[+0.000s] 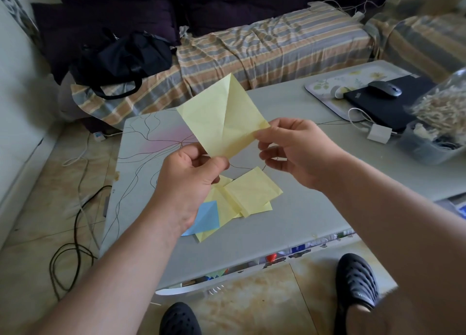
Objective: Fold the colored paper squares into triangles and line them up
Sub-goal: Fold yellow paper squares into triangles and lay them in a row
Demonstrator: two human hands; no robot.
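Both hands pinch the yellow paper square above the table: left hand its bottom corner, right hand its right.

Creased yellow square held aloft; yellow squares, perhaps one blue, heaped below.

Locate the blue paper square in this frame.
Head view: the blue paper lies on the table, left end of the yellow paper pile, partly hidden under the left hand.
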